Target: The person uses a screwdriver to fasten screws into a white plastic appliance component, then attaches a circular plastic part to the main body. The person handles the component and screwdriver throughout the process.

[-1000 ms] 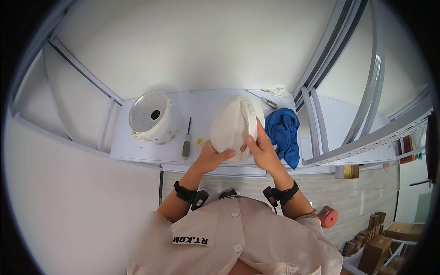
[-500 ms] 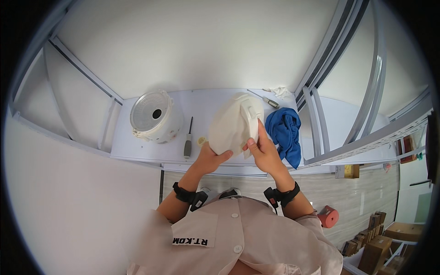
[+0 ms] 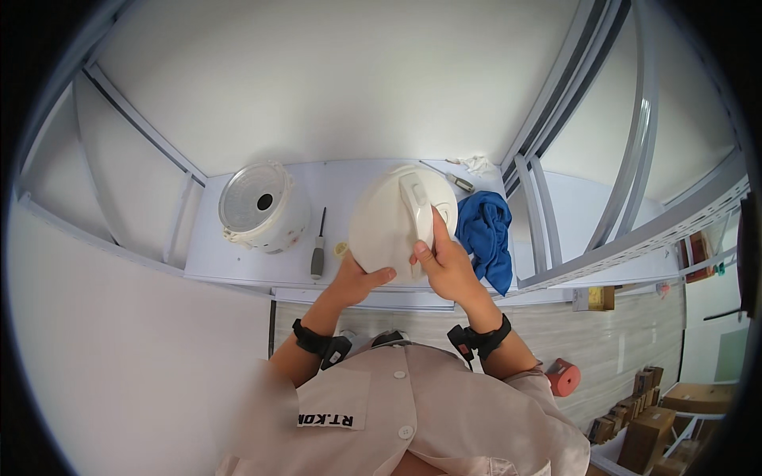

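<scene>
White lid (image 3: pixel 379 214): left grip (image 3: pixel 361 279) holding rim (image 3: pixel 354 230), right grip (image 3: pixel 446 262) closed on handle (image 3: pixel 412 194). Risk: dropping onto surface (image 3: pixel 332 181), should either hold slacken.

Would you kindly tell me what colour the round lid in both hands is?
The lid is off-white, seen in the head view.

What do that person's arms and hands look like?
The left hand and right hand wear no gloves. Black straps circle both forearms, each with a dark, boxy gadget; the right one has a reddish spot and thin cable. The shirt sleeves are beige.
</scene>
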`<state>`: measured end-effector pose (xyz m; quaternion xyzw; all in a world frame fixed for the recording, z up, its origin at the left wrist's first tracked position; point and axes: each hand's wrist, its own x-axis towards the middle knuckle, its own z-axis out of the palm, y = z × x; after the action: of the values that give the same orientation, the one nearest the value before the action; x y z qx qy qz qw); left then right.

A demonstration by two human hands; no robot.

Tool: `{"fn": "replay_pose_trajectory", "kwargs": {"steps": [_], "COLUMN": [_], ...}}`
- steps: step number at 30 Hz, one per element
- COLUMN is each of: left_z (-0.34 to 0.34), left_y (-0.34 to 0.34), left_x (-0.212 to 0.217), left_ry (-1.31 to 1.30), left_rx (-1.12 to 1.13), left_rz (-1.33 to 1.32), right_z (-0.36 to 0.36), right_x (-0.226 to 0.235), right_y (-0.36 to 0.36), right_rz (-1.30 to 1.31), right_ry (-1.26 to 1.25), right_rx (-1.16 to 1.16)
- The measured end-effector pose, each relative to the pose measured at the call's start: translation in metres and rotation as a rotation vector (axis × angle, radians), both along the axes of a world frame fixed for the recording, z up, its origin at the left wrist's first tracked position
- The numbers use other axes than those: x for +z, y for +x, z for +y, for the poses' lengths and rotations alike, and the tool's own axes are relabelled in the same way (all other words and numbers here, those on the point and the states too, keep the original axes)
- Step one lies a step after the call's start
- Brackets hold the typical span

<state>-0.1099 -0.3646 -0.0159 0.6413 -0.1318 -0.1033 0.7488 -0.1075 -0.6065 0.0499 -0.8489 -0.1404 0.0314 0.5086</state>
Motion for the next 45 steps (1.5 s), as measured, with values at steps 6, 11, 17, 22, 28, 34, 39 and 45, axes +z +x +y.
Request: {"fn": "replay_pose_trajectory", "kwargs": {"steps": [6,11,17,22,28,34,39,45], "left_z": [-0.003,-0.005,0.001,0.006,0.007,0.004,-0.021,-0.005], "left_y": [-0.003,-0.001,0.011,0.014,0.019,0.019,0.017,0.017], "left_x": [0.0,0.007,-0.008,0.002,-0.002,0.0,0.021,0.016], "left_ry": [-0.063,-0.016,-0.171,-0.341,-0.468,-0.442,-0.222,-0.048], "left_rx": [-0.021,-0.004,0.133,0.173,0.162,-0.037,0.104,0.128], "left_rz": [0.011,-0.025,0.201,0.242,0.408,0.132,-0.027,0.0], "right_z": [0.002,0.0,0.0,-0.01,-0.016,-0.009,0.001,0.006], "right_x": [-0.008,-0.021,-0.017,-0.021,-0.054,-0.057,-0.055,-0.051], "right_y": [0.0,0.012,0.013,0.023,0.035,0.039,0.038,0.03], "right_rz": [-0.009,-0.095,0.138,0.038,-0.073,0.194,0.236,0.215], "right_ry": [0.007,0.102,0.309,-0.011,0.011,0.573,0.605,0.517], "right_rx": [-0.007,-0.048,-0.057,-0.061,-0.127,-0.078,-0.232,-0.131]}}
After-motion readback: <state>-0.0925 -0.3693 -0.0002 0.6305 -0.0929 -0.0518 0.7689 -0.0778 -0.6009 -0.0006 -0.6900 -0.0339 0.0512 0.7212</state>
